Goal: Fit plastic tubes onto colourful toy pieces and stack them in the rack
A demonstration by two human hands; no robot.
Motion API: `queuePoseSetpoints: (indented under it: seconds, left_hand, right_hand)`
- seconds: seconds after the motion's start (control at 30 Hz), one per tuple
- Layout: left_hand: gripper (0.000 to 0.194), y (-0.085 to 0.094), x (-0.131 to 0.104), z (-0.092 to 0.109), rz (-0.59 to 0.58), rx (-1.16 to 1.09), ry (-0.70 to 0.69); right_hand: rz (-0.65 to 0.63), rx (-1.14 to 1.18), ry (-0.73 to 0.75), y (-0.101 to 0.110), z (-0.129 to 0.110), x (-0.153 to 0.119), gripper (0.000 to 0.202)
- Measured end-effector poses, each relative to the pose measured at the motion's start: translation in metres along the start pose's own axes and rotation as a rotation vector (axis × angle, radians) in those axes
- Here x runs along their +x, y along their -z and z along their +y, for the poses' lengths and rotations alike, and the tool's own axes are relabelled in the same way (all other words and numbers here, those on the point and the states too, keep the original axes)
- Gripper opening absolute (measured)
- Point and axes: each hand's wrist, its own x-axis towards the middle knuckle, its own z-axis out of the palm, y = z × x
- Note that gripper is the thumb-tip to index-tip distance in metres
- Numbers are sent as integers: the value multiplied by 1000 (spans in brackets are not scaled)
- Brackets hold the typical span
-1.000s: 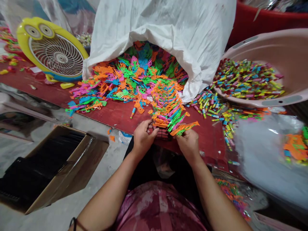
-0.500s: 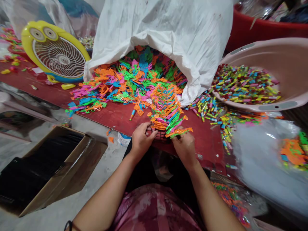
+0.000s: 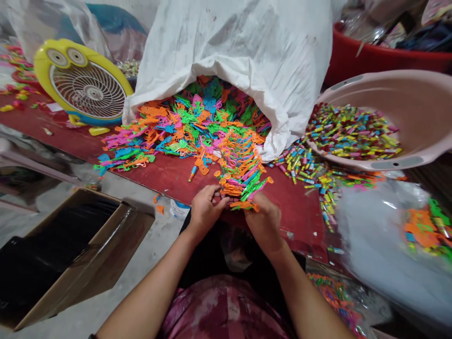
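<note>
Rows of orange, green, pink and blue plastic pieces [image 3: 243, 157] stand in a dark grid rack [image 3: 233, 199] at the table's front edge. At the rack's near left corner, my left hand [image 3: 205, 209] is closed, thumb and fingers against the grid. My right hand [image 3: 263, 219] pinches a few orange plastic pieces [image 3: 243, 205] with round ends, lying sideways over the near end of the rack. Its fingertips are partly hidden by them. Behind the rack, a heap of similar loose pieces [image 3: 183, 125] spills from a white sack [image 3: 233, 33].
A yellow fan [image 3: 93, 92] stands at the left. On the right, a pink basin [image 3: 423, 108] holds many small colourful tubes, with more tubes [image 3: 300, 162] spilled beside it. A plastic bag [image 3: 374, 226] lies at the right edge. A cardboard box [image 3: 102, 263] sits on the floor.
My right hand has moved slightly left and nearer, turning the orange pieces across the rack's near end. My left hand stays at the rack's corner. The view has shifted a little.
</note>
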Motion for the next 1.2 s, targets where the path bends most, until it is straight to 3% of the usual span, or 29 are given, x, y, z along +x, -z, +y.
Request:
queuePoseSetpoints:
  seconds: [0.13, 0.37, 0.5, 0.73, 0.93, 1.07, 1.2]
  left_hand:
    - [14, -1, 0, 3, 6, -3, 49]
    - [14, -4, 0, 6, 37, 14, 60]
    - [15, -4, -2, 7, 51, 55, 39]
    - [14, 2, -1, 10, -26, 27, 27]
    - [10, -3, -2, 9, 25, 57, 2]
    - [8, -9, -3, 7, 82, 67, 0]
    - [11, -11, -4, 4, 95, 35, 5]
  right_hand:
    - [-15, 96, 33, 4, 3, 0, 6]
    - [-68, 122, 183, 12, 16, 5, 20]
    - [-99, 107, 138, 12, 17, 8, 15]
    - [-79, 60, 37, 2, 11, 4, 13]
    - [-79, 77, 44, 1, 10, 6, 13]
    - [-199, 171, 77, 13, 19, 11, 8]
    - [-317, 399, 85, 29, 34, 19, 17]
